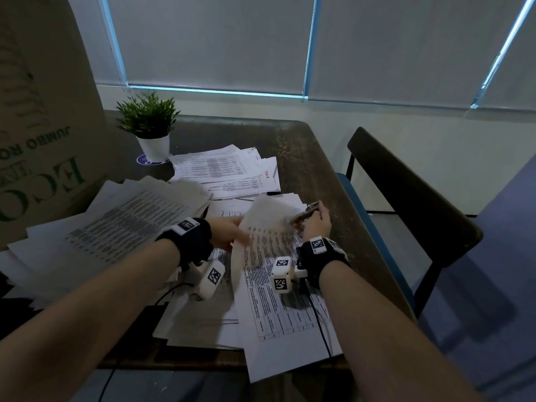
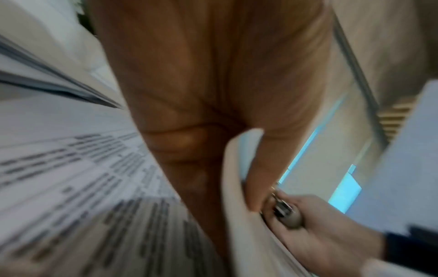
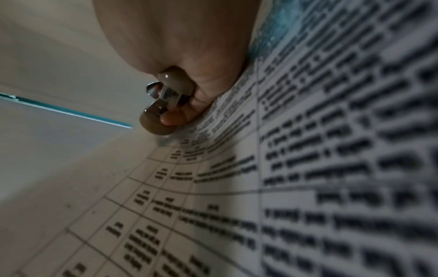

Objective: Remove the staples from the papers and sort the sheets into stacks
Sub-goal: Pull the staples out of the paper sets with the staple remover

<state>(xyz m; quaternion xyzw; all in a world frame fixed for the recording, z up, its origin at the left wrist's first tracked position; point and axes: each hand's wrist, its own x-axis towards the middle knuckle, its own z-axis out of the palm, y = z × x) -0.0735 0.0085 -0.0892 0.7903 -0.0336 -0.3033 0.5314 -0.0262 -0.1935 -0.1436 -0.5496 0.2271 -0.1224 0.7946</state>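
The right hand [image 1: 316, 224] gripped the staple remover [image 1: 308, 211] at the packet's [image 1: 278, 282] far corner; the left hand [image 1: 229, 232] pinched a lifted sheet [image 1: 269, 213]. Peeling slowly would likely avoid tearing.

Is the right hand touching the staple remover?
Touching. The right wrist view shows the right hand curled round the staple remover.

Left hand [image 2: 213, 112] lifts sheet [image 2: 239, 187]; right hand [image 2: 331, 230] grips remover [image 2: 288, 213].
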